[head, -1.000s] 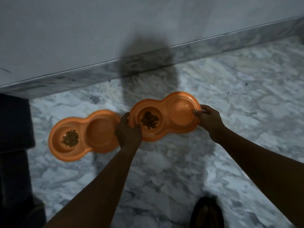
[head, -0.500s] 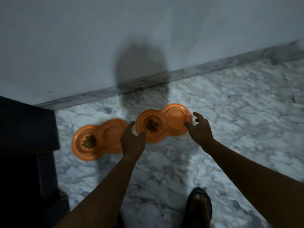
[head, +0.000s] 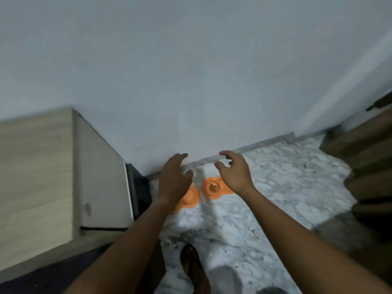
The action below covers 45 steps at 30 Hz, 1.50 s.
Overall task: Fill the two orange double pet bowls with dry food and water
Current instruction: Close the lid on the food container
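Observation:
Two orange double pet bowls lie on the marble floor by the wall. The left bowl (head: 189, 198) is mostly hidden behind my left hand and forearm. The right bowl (head: 212, 187) shows one cup holding brown dry food; its other cup is hidden behind my right hand. My left hand (head: 174, 180) hovers well above the floor, fingers apart, holding nothing. My right hand (head: 233, 170) is also raised, fingers spread and curled, empty. Water cannot be made out in either bowl.
A light wooden cabinet (head: 53, 177) stands at the left against the white wall (head: 191, 81). Dark wooden steps or furniture (head: 371, 166) fill the right side. My foot in a sandal (head: 194, 270) stands on the marble floor (head: 286, 183) below the bowls.
Both hands have let go of the right bowl and lifted away from it. The view has risen far from the floor, so the bowls look small, and the scene appears brighter.

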Motion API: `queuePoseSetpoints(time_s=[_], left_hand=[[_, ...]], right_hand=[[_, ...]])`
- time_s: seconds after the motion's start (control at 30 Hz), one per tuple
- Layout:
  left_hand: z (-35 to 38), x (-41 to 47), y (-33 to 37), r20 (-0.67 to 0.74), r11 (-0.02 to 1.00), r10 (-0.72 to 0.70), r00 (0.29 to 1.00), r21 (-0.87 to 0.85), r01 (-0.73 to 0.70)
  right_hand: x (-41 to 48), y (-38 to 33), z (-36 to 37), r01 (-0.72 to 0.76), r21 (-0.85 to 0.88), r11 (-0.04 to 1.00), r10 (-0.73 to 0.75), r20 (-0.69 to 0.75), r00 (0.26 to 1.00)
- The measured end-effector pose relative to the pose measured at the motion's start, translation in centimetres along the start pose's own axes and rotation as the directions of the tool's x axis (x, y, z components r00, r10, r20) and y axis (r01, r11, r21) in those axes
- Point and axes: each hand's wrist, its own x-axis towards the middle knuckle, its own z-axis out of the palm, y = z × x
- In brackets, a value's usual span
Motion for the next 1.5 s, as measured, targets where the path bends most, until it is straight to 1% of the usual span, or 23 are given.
queuePoseSetpoints(time_s=[0.07, 0.13, 0.2, 0.27, 0.33, 0.43, 0.5, 0.63, 0.77, 0.87, 1.0, 1.07, 1.13, 1.23, 1.3, 1.37, 1.43, 1.5], left_hand=[[-5.1, -4.1, 0.8, -0.039, 0.998, 0.066, 0.997, 0.014, -0.066], [-9.1, -7.6, 0.6, -0.077, 0.990, 0.131, 0.988, 0.068, -0.126], [-13.6, -11.2, -0.5, -0.114, 0.988, 0.138, 0.984, 0.085, -0.128], [-18.5, -15.3, -2.4, -0.193, 0.984, 0.148, 0.970, 0.122, -0.126], [-23.5, -19.3, -4.3, -0.258, 0.984, 0.143, 0.955, 0.140, -0.109], [-31.1, -25.0, -6.8, -0.300, 0.977, 0.113, 0.947, 0.205, -0.052], [-36.2, -28.5, -8.5, -0.357, 0.973, 0.091, 0.930, 0.233, -0.006], [-45.3, -33.7, -12.4, -0.465, 0.964, 0.063, 0.883, 0.258, 0.067], [-53.4, -37.6, -17.5, -0.537, 0.963, 0.013, 0.843, 0.235, 0.135], [-59.7, -38.9, -22.9, -0.561, 0.962, -0.058, 0.825, 0.190, 0.197], [-68.4, -39.1, -33.2, -0.577, 0.953, -0.167, 0.799, 0.114, 0.281], [-72.5, -38.5, -38.8, -0.566, 0.949, -0.226, 0.793, 0.056, 0.311], [-76.4, -37.3, -44.3, -0.556, 0.939, -0.261, 0.789, 0.043, 0.341], [-81.5, -35.1, -52.0, -0.548, 0.913, -0.319, 0.773, 0.040, 0.405], [-84.0, -33.5, -55.4, -0.545, 0.882, -0.373, 0.751, 0.044, 0.469], [-86.1, -32.4, -57.3, -0.539, 0.858, -0.411, 0.735, 0.042, 0.511], [-87.3, -31.8, -58.3, -0.527, 0.864, -0.419, 0.739, 0.021, 0.504], [-87.9, -31.5, -58.8, -0.530, 0.860, -0.451, 0.718, -0.042, 0.509]], right_hand=[[-5.3, -3.9, 0.4, 0.069, 0.023, 0.997, -0.069, -0.019, 0.997], [-9.4, -6.6, 1.9, 0.079, 0.078, 0.994, -0.078, -0.024, 0.997], [-13.8, -9.0, 4.2, 0.103, 0.128, 0.986, -0.102, -0.012, 0.995], [-18.6, -11.2, 7.5, 0.161, 0.166, 0.973, -0.165, 0.010, 0.986], [-23.3, -13.8, 10.9, 0.207, 0.187, 0.960, -0.220, 0.052, 0.974], [-30.1, -17.7, 16.0, 0.231, 0.211, 0.950, -0.263, 0.136, 0.955], [-34.4, -20.8, 19.3, 0.269, 0.215, 0.939, -0.311, 0.196, 0.930], [-40.2, -27.1, 25.6, 0.375, 0.201, 0.905, -0.419, 0.266, 0.868], [-45.1, -32.0, 32.4, 0.447, 0.186, 0.875, -0.484, 0.339, 0.807], [-47.2, -35.3, 39.2, 0.481, 0.167, 0.861, -0.506, 0.384, 0.772], [-48.8, -39.4, 51.4, 0.489, 0.093, 0.867, -0.472, 0.469, 0.747], [-49.4, -41.2, 57.9, 0.454, 0.055, 0.889, -0.418, 0.501, 0.757], [-49.9, -42.9, 64.4, 0.423, 0.014, 0.906, -0.362, 0.543, 0.758], [-50.1, -44.5, 73.3, 0.351, -0.039, 0.936, -0.279, 0.526, 0.804], [-50.1, -45.3, 77.0, 0.294, -0.078, 0.952, -0.219, 0.495, 0.841], [-50.1, -46.2, 79.4, 0.257, -0.115, 0.960, -0.182, 0.442, 0.879], [-50.1, -46.7, 81.0, 0.247, -0.149, 0.958, -0.171, 0.398, 0.901], [-49.9, -47.1, 82.0, 0.223, -0.184, 0.957, -0.141, 0.376, 0.916]])
